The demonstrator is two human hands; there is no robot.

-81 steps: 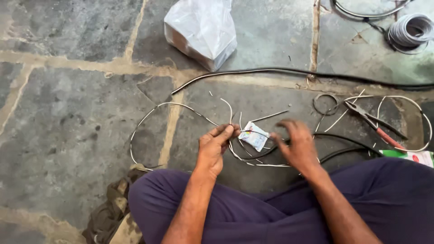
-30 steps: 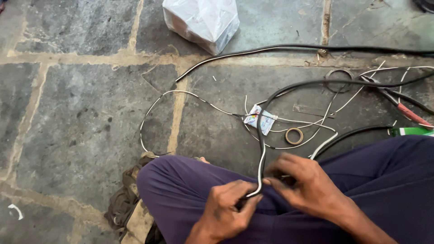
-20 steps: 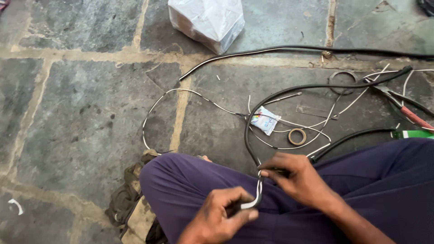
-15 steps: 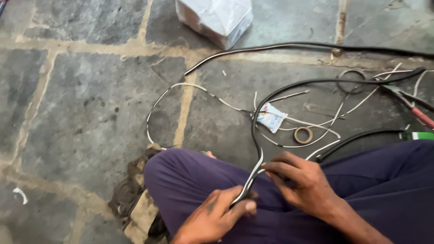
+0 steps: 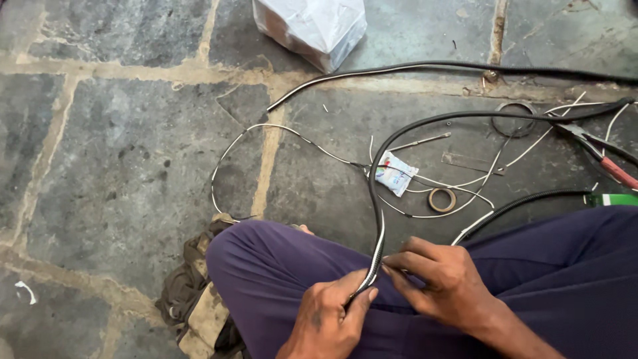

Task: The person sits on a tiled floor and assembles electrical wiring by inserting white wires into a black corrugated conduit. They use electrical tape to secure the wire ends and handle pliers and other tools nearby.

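I sit on a stone floor with my legs in purple trousers (image 5: 279, 266) crossed. My left hand (image 5: 329, 319) pinches the near end of a black cable (image 5: 376, 199), whose end shows a pale stripe. My right hand (image 5: 442, 282) grips the same cable just above it, fingertips at the end. The cable runs up from my lap, curves over the floor and leads off to the right. Thin white wires (image 5: 279, 129) lie looped on the floor beyond my knees.
A small white sachet (image 5: 397, 174) and a tape ring (image 5: 442, 199) lie among the wires. Red-handled pliers (image 5: 601, 156) rest at the right. A white plastic bag (image 5: 312, 26) sits at the top. A brown cloth (image 5: 193, 299) lies by my left knee.
Earlier both hands worked at the sachet and wires on the floor. They have since drawn back to my lap and taken hold of the black cable's end, which now stands straighter.
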